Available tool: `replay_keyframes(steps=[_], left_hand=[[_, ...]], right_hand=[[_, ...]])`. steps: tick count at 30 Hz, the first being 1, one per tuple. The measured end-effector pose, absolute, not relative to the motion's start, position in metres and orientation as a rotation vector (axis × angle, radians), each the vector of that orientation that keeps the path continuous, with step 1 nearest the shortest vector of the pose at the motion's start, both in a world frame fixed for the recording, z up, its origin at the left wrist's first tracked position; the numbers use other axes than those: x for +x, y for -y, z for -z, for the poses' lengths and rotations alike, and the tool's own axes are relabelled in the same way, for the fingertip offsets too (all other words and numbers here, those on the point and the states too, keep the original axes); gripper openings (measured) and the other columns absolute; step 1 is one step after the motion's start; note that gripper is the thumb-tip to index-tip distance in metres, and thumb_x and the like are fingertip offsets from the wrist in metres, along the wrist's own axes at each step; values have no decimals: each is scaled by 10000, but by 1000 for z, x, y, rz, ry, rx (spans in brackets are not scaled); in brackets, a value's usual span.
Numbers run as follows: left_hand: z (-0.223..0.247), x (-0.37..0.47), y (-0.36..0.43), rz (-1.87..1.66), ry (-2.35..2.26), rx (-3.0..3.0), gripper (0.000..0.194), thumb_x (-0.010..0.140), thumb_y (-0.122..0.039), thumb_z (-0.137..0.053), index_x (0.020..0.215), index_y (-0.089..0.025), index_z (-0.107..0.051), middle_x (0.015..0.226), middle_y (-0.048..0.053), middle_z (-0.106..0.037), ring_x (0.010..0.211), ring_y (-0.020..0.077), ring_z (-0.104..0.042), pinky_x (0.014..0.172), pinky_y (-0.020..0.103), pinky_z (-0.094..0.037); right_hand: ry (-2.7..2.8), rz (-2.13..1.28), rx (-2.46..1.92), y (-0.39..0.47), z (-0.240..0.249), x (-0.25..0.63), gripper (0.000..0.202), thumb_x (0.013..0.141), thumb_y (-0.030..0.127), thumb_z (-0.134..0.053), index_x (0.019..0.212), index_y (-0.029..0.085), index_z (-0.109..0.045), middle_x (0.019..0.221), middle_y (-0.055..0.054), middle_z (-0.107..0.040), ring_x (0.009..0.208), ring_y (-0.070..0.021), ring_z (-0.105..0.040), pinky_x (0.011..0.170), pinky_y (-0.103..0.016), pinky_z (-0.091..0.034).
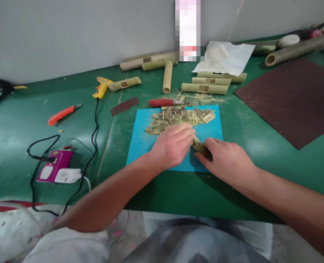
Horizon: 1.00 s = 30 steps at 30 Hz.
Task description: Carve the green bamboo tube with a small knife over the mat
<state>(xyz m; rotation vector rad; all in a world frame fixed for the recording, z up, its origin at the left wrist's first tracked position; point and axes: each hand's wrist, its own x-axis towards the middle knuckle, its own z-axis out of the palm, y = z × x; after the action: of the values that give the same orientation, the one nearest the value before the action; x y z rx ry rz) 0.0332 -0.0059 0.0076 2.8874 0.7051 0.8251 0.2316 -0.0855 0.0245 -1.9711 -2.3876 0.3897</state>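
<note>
A short bamboo tube (198,145) with a notch cut in its side lies tilted between my two hands, over a blue sheet (140,146). My right hand (227,157) grips its near end between thumb and fingers. At the tube's far end, my left hand (175,144) is closed around it, palm down; its fingertips are hidden. Just beyond my left hand, a heap of bamboo chips and shavings (178,116) covers the back of the sheet. A red-handled knife (162,102) rests behind the heap.
Several notched bamboo tubes (205,88) lie behind, near white paper (224,56). At right is a dark brown sheet (293,102). Leftward are a yellow glue gun (103,87), an orange cutter (63,114), a sandpaper strip (125,106) and a purple power strip (56,166) with black cords.
</note>
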Motion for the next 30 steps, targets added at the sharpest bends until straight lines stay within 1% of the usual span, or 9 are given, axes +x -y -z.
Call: replay_keyframes(steps=[3,5,7,12,17,19,23,26,30], left_hand=[[-8,34,8,-851,-836,2886,241,992,-188,-491,1037,-176,-727,1111,75,-761,1190,266,-631,1023,485,-493],[-9,33,9,-855,-963,2880,228,982,-192,-509,1000,-204,-735,1095,48,-767,1214,284,-615,1084,548,-399],[-10,33,10,-818,-966,2878,217,976,-195,-522,1011,-224,-735,1127,29,-761,1239,279,-600,1126,564,-319],[-11,34,13,-863,-1055,2849,189,969,-206,-550,967,-221,-739,1174,38,-745,1277,300,-564,1124,575,-268],[-11,31,6,-843,-922,2882,193,967,-199,-544,991,-205,-736,1167,49,-742,1235,298,-574,1052,533,-401],[-11,28,0,-876,-964,2859,177,955,-212,-563,984,-189,-736,1144,74,-738,1209,307,-575,1020,531,-451],[-11,24,-7,-814,-901,2816,212,933,-181,-559,1079,-127,-702,1111,132,-709,1152,287,-593,1031,508,-500],[-10,22,-9,-857,-879,2827,189,944,-138,-539,1034,-139,-705,1050,110,-718,1089,260,-616,1007,468,-520],[-10,21,-8,-927,-937,2830,159,982,-202,-558,997,-161,-711,984,83,-726,1016,230,-642,952,417,-541]], right_hand=[[2381,-397,-1984,86,-25,231,251,933,422,-532,855,190,-585,759,-39,-661,612,-161,-553,539,-298,-188],[2373,-398,-1996,85,-26,230,256,934,428,-534,852,190,-584,750,-37,-656,605,-159,-544,537,-298,-185],[2377,-398,-1993,85,-26,230,250,933,421,-541,850,190,-584,749,-37,-655,603,-158,-541,536,-295,-186],[2374,-387,-1977,86,-23,231,260,937,429,-536,851,188,-582,752,-36,-653,602,-156,-539,532,-294,-182],[2372,-392,-1965,85,-23,232,252,933,420,-538,855,184,-582,759,-41,-654,610,-160,-542,535,-293,-186],[2368,-396,-1975,85,-24,231,259,938,424,-525,857,184,-581,762,-39,-652,602,-156,-532,532,-294,-185],[2377,-397,-1972,85,-25,231,259,939,420,-523,839,187,-574,743,-34,-639,594,-153,-520,530,-298,-181],[2380,-388,-1957,85,-24,231,256,940,418,-524,840,187,-571,735,-32,-634,601,-155,-525,533,-297,-182],[2380,-390,-1967,85,-24,231,252,932,419,-534,831,190,-565,740,-30,-634,593,-148,-514,532,-296,-178]])
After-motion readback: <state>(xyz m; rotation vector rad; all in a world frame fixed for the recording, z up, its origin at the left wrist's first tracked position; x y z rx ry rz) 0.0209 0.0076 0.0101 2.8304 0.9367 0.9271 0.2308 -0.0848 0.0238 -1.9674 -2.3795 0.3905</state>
